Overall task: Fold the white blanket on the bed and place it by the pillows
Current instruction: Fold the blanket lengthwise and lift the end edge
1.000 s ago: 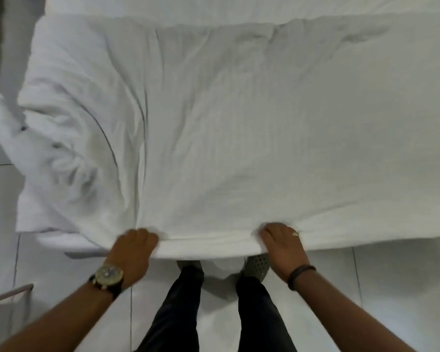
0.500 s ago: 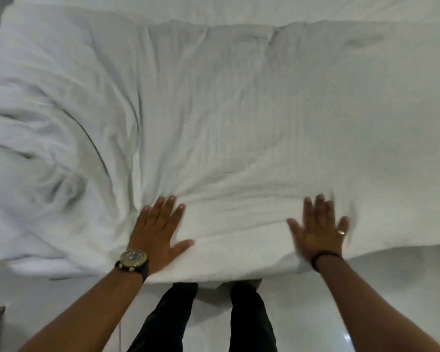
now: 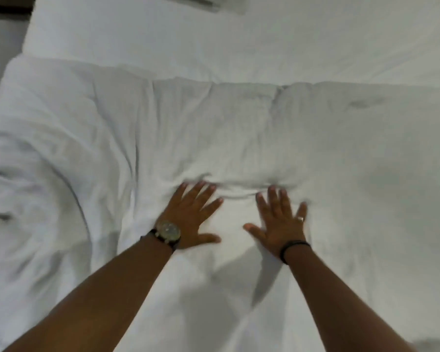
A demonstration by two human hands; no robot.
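Note:
The white blanket (image 3: 341, 153) lies folded across the bed and fills most of the view, with a bunched, wrinkled end at the left (image 3: 31, 174). My left hand (image 3: 193, 214), wearing a watch, presses flat on the blanket's middle with fingers spread. My right hand (image 3: 280, 222), with a ring and a dark wristband, lies flat beside it, fingers spread too. Small wrinkles pile up just beyond my fingertips. Neither hand holds any cloth. At the top edge a blurred corner of what may be a pillow (image 3: 208, 2) shows.
Beyond the blanket's far edge the bare white sheet of the bed (image 3: 239, 41) stretches toward the head end. A dark strip of floor or furniture (image 3: 3, 19) shows at the top left past the bed's side.
My hands let go of the blanket's near edge, opened flat, and slid forward and closer together over the blanket. The view moved in over the bed; my legs and the floor are out of sight.

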